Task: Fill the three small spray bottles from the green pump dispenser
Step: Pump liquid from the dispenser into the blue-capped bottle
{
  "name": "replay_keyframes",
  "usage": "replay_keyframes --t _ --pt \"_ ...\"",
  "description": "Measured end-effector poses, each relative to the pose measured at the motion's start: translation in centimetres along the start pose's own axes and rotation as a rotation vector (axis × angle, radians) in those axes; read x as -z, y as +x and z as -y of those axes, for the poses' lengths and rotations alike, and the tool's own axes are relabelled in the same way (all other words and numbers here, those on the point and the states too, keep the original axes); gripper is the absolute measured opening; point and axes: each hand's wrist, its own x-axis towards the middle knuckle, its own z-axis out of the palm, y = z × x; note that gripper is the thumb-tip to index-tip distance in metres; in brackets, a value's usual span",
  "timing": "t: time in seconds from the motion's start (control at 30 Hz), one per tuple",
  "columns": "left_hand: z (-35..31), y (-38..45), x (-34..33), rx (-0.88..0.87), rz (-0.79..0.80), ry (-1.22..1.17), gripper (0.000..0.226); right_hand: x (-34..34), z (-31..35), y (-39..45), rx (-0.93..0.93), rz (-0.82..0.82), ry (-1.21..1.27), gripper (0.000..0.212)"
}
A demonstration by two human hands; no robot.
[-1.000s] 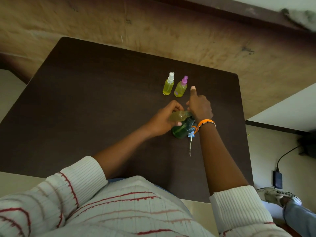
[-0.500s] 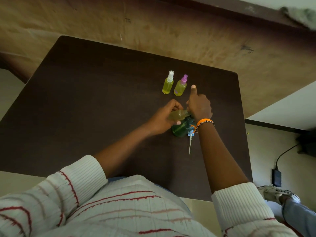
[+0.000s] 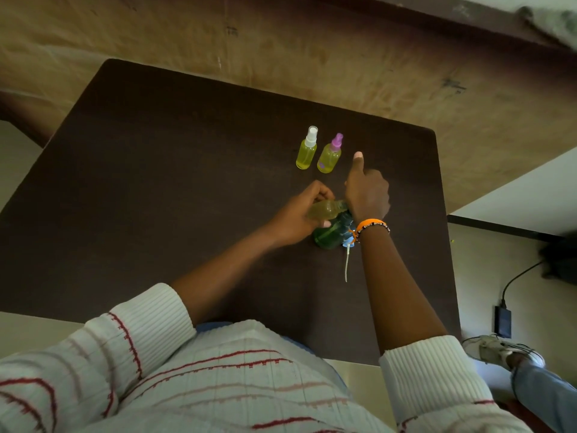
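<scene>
My left hand grips a small uncapped bottle of yellow liquid, tilted with its mouth toward my right hand. My right hand rests on top of the green pump dispenser, hiding the pump head, with the thumb stuck out toward the far edge. Two capped spray bottles stand behind: one with a white cap and one with a purple cap, both holding yellow liquid. A blue spray cap with its long dip tube lies on the table beside the dispenser, near my right wrist.
Everything sits on a dark brown table; its right edge lies close to my right hand. Beyond it is tan floor. At the right are a black cable with a plug and another person's shoe.
Almost nothing differs; both hands stay on the small bottle and the dispenser. The view shifts slightly.
</scene>
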Motion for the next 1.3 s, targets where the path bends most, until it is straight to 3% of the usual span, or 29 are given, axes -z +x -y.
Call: replay_keyframes --t 0.2,0.6,0.83,0.93,1.1,1.3 --pt "-0.3 -0.2 0.2 -0.013 -0.002 -0.01 0.04 0.0 0.2 0.0 -0.027 0.085 0.027 0.081" --pt "-0.3 -0.3 -0.2 -0.002 -0.002 -0.003 0.041 0.2 0.2 -0.5 0.006 -0.049 0.026 0.064" --pt "-0.4 -0.5 0.1 0.002 0.0 -0.005 0.039 -0.4 0.4 -0.6 -0.057 0.047 0.127 0.097" --pt "-0.5 -0.5 0.0 0.007 0.011 -0.01 0.039 -0.1 0.5 -0.9 -0.041 0.028 0.134 0.092" --pt "-0.3 -0.4 -0.3 0.02 -0.007 -0.014 0.04 0.2 0.3 -0.3 0.03 -0.073 0.028 0.065" --pt "0.0 -0.4 -0.3 0.032 -0.007 -0.022 0.039 -0.1 0.0 0.0 0.035 -0.073 0.027 0.063"
